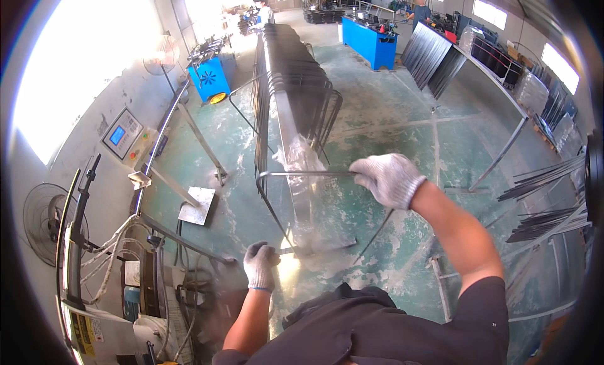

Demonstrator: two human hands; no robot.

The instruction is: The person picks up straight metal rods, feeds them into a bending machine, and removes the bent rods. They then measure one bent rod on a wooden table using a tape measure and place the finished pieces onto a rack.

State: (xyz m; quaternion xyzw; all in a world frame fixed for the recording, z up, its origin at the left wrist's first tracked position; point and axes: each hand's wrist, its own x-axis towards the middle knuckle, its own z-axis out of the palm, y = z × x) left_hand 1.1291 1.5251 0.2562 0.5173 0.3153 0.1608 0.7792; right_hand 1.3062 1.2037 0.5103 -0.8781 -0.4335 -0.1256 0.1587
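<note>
A bent metal frame of thin dark bar (308,174) is held up in front of me, with its legs slanting down toward the floor. My right hand (389,179), in a white knit glove, is closed round the right end of its upper bar. Lower and to the left, my gloved left hand (259,265) is closed at the end of a lower bar (327,246) that seems part of the same frame; the join is blurred. Just beyond stands a long rack of similar bent frames (299,69), hung close together, with clear plastic film (302,156) at its near end.
At left are a wall control panel (119,135), a floor fan (49,223) and a machine with cables (132,289). Blue workbenches (368,44) stand farther off. Bundled dark rods (544,189) and a metal stand (503,154) are at right. Two people are in the background.
</note>
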